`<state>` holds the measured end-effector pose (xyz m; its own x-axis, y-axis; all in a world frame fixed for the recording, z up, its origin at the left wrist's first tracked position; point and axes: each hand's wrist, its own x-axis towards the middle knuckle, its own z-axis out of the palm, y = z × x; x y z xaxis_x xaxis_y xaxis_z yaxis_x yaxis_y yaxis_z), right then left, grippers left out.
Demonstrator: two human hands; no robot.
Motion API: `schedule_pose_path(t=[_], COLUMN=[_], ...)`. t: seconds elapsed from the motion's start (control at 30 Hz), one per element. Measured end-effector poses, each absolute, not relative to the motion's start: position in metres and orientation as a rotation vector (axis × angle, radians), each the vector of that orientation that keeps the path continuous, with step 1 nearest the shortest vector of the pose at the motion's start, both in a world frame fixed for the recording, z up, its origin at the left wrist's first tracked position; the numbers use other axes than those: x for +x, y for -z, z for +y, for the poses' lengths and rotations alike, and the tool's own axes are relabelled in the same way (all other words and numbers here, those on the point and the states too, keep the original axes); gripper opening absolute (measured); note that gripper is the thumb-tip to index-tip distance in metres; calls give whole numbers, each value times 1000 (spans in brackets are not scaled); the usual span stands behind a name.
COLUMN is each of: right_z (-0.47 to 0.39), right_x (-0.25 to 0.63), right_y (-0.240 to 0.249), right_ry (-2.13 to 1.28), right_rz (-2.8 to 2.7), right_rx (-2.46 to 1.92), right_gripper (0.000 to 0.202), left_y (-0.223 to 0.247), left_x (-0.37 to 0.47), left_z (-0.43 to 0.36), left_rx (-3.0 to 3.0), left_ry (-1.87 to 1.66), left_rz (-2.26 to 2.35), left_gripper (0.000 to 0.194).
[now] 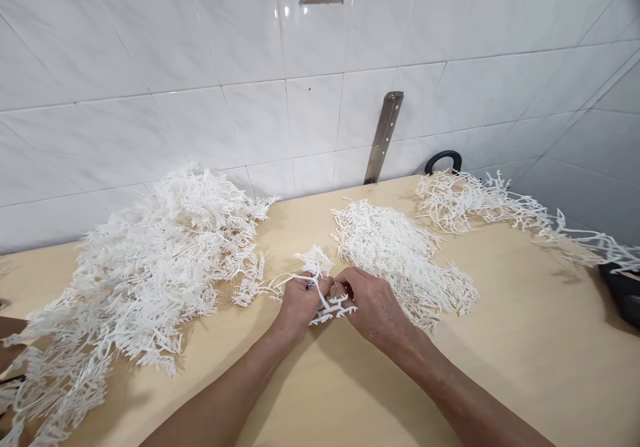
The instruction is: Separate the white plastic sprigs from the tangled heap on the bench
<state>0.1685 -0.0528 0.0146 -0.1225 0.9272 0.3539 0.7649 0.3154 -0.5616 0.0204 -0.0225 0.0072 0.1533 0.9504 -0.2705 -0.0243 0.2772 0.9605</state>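
Observation:
My left hand [302, 302] is closed around a white branched plastic sprig [330, 308], whose forked stem pokes out below the fingers. Thin white strands trail from that hand toward the left pile. Close beside it, my right hand [367, 295] pinches at the same piece, fingers bent; what its fingertips hold is partly hidden. A frilly white tip [316, 260] shows just above the two hands. To the right of my right hand lies a flat heap of loose white plastic pieces [390, 244].
A large pile of white branched sprigs [170, 260] covers the table's left side. White branching runners [465, 200] stretch along the back right, near a black handle [443, 159]. A black object [623, 294] sits at the right edge. A metal bracket [384, 137] stands against the tiled wall [250, 120].

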Motion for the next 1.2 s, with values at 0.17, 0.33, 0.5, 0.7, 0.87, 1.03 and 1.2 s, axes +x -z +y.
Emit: schedule_pose_path(t=[0.17, 0.33, 0.5, 0.7, 0.87, 1.03, 1.2], right_z=[-54, -48, -35, -38, -47, -48, -47], right_x=[165, 169, 201, 208, 187, 180, 181], right_y=[-19, -20, -21, -36, -34, -27, -26], right_ry=[-461, -537, -119, -301, -869, -1107, -1041], right_rz=[-1889, -1812, -1601, -1502, -1646, -1606, -1630], right_rx=[-1536, -1631, -1777, -1625, -1441, -1401, -1429], right_gripper=[9, 11, 16, 20, 25, 26, 23], left_y=[3, 0, -5, -15, -19, -19, -18], left_x=[25, 26, 21, 17, 15, 13, 12], left_z=[-25, -31, -26, -21, -22, -20, -20], left_rx=[1208, 1243, 1166, 913, 906, 946, 933], left_ry=[-1022, -1121, -1059, -949, -950, -940, -927], left_rz=[1360, 1326, 1149, 970, 932, 909, 941], left_gripper=[27, 28, 35, 42, 44, 45, 44])
